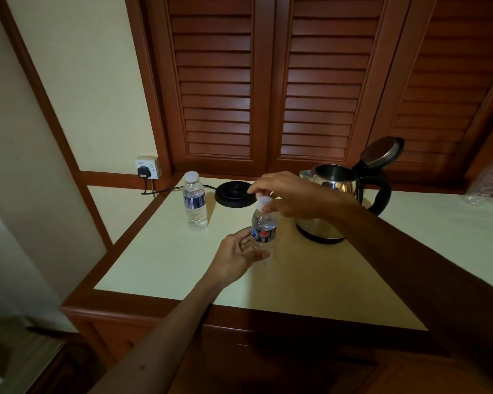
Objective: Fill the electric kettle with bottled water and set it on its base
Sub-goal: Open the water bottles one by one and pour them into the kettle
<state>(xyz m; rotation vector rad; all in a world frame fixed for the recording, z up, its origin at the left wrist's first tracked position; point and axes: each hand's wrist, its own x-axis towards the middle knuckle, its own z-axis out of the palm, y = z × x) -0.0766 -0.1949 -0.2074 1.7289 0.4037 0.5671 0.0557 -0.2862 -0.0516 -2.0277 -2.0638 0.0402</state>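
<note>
While right hand (289, 196) pinches white cap (264, 202) | left hand (238, 258) grips small clear plastic water bottle (264, 230) | risk: squeeze spills once uncapped | open-lidded steel kettle (336, 189) at 2 o'clock

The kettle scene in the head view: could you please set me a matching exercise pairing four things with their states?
Things:
1. kettle
2. base
3. far bottle
4. near bottle

States:
A. held by both hands
B. capped, standing alone
C. lid open, off its base
D. bare, plugged into the wall

Pairs: 1-C, 2-D, 3-B, 4-A
</note>
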